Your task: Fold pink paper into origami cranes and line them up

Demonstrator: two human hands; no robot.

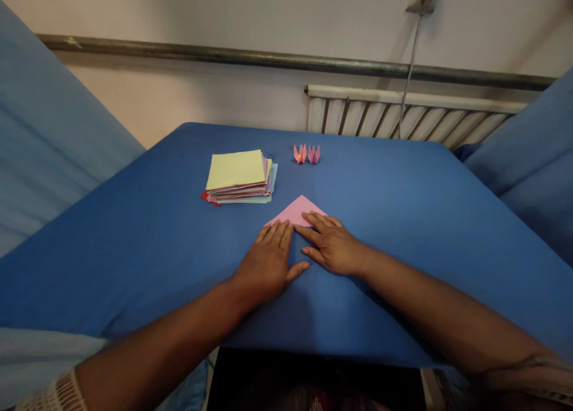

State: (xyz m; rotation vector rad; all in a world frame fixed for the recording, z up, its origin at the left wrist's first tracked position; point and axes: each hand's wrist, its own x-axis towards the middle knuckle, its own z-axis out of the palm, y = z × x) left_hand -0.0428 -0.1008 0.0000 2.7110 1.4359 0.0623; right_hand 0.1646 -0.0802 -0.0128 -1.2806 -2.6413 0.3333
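A sheet of pink paper (296, 209), folded into a triangle, lies flat on the blue-covered table with its point facing away from me. My left hand (268, 260) rests with its fingertips on the near left part of the folded edge, fingers stretched out and thumb apart. On the right side of the paper, my right hand (333, 244) lies with spread fingers, its fingertips touching the sheet near the fold. Both hands partly cover the paper's lower edge and corners.
A stack of coloured paper (237, 169), yellow on top, sits at the back left, with a red piece (205, 196) poking out beneath. Two small folded paper figures, an orange one (299, 154) and a pink one (314, 155), stand behind. The blue tablecloth (403, 202) reaches toward a radiator (380, 95).
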